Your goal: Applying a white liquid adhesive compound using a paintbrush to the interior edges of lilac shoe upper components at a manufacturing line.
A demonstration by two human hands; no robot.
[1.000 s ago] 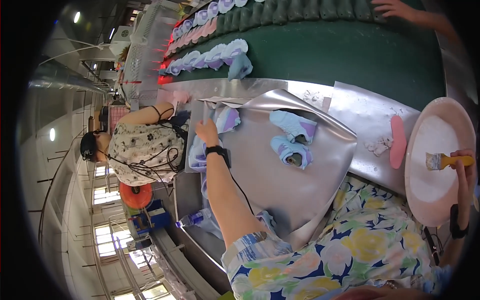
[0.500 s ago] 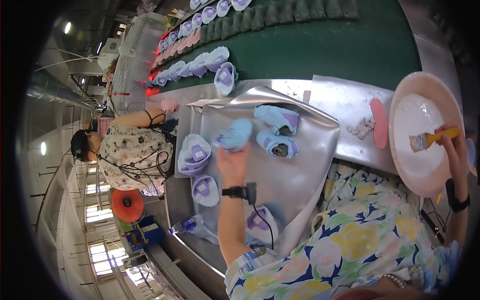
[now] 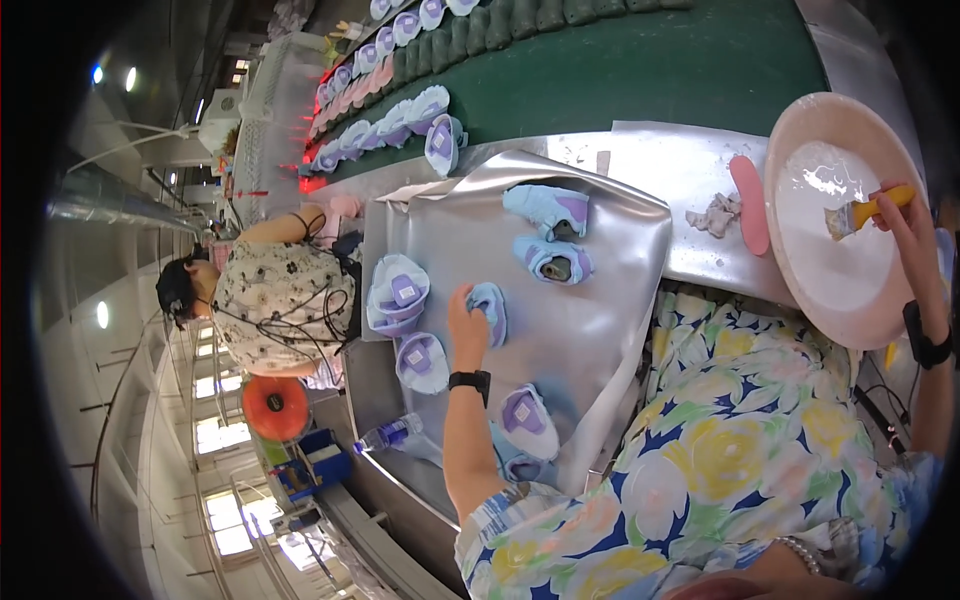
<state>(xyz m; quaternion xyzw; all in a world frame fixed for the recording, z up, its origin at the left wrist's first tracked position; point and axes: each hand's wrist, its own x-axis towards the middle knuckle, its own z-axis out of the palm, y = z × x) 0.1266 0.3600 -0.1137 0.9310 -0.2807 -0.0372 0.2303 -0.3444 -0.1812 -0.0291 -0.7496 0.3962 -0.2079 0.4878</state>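
Observation:
My left hand (image 3: pixel 466 325) grips a light-blue shoe upper (image 3: pixel 492 312) over the metal worktop (image 3: pixel 590 340). Farther off on the same sheet rest a pair of blue-and-lilac shoes, one (image 3: pixel 535 204) behind the other (image 3: pixel 540 262). In my right hand (image 3: pixel 910 225) is a paintbrush (image 3: pixel 868 211) with a yellow handle, its bristles over the white liquid (image 3: pixel 830 255) in a pink basin (image 3: pixel 777 190). White-and-lilac shoe pieces, one stack (image 3: pixel 385 300) and a single one (image 3: pixel 424 364), lie left of my left hand. Another (image 3: pixel 530 424) lies nearer my body.
A pink insole (image 3: pixel 748 205) and a crumpled grey wad (image 3: pixel 714 214) lie beside the basin. Beyond, a green conveyor (image 3: pixel 620 90) carries rows of dark shoe forms (image 3: pixel 500 25) and lilac pieces. A bottle (image 3: pixel 390 433) lies at the left edge; a co-worker (image 3: pixel 275 290) sits past it.
My left hand has brought the blue shoe upper lower and nearer, and turned it. The brush has moved slightly up in view over the basin. The whole view has shifted a little.

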